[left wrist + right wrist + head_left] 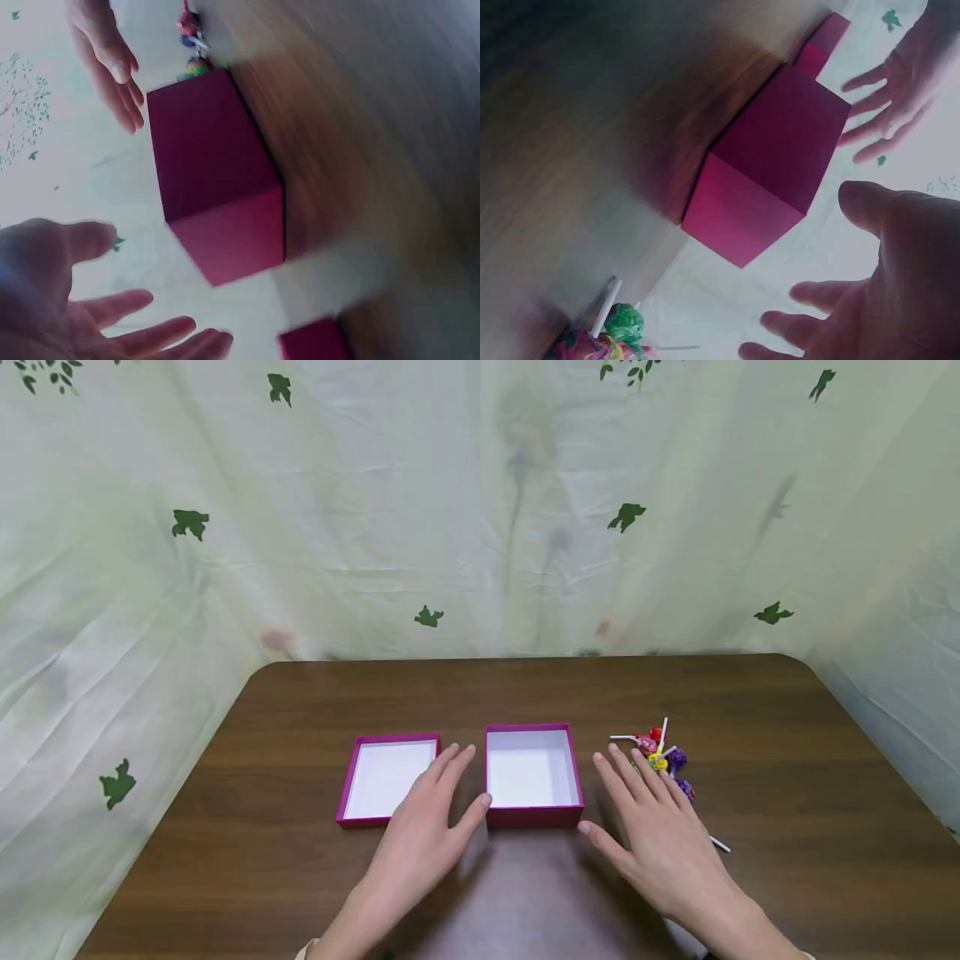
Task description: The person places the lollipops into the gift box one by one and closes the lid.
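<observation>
An open magenta box (pixel 534 817) with a white inside stands in the middle of the table. To its left lies the matching shallow lid (pixel 393 777), white inside facing up. My left hand (pixel 427 827) hovers with spread, straight fingers between lid and box, holding nothing. On the box's other side my right hand (pixel 660 843) is likewise spread and holds nothing. Several wrapped lollipops (pixel 658 760) lie in a pile beyond the right fingers, which partly hide them. In the right wrist view a green lollipop (pixel 625 322) shows near the box (pixel 772 142).
The brown wooden table (pixel 810 777) extends to both sides and behind the box. A pale curtain (pixel 480 510) with green leaf shapes hangs behind the table and along its sides. One white lollipop stick (pixel 720 843) pokes out beside the right hand.
</observation>
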{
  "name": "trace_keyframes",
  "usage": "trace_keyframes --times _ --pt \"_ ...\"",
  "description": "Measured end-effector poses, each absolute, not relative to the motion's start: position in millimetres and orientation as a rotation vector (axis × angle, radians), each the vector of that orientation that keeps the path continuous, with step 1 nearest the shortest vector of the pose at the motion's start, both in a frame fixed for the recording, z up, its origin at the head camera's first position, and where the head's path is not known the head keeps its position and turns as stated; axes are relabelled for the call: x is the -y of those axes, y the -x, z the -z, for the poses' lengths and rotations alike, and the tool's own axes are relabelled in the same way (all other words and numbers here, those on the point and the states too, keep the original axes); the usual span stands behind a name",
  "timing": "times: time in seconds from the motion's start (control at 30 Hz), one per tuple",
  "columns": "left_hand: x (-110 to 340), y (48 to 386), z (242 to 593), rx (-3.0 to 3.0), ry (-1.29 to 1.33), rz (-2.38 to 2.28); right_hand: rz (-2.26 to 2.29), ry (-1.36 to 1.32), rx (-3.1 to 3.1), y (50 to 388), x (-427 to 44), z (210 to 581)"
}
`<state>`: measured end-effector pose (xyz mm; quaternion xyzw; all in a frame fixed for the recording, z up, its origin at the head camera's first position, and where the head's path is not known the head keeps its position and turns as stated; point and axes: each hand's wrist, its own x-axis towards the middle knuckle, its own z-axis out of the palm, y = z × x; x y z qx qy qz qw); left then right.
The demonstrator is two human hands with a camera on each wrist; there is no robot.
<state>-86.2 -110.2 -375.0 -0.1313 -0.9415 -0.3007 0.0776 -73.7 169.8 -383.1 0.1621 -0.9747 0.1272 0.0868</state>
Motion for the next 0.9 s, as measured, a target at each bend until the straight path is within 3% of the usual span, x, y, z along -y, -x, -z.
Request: trace_keyframes --times 0.47,0.9 --pt "105 98 399 2.662 0.225 1.987 -0.608 -0.48 2.798 68 -188 380" --pt "105 101 400 2.605 0.204 2.139 -0.796 -0.339 2.711 69 -223 373"
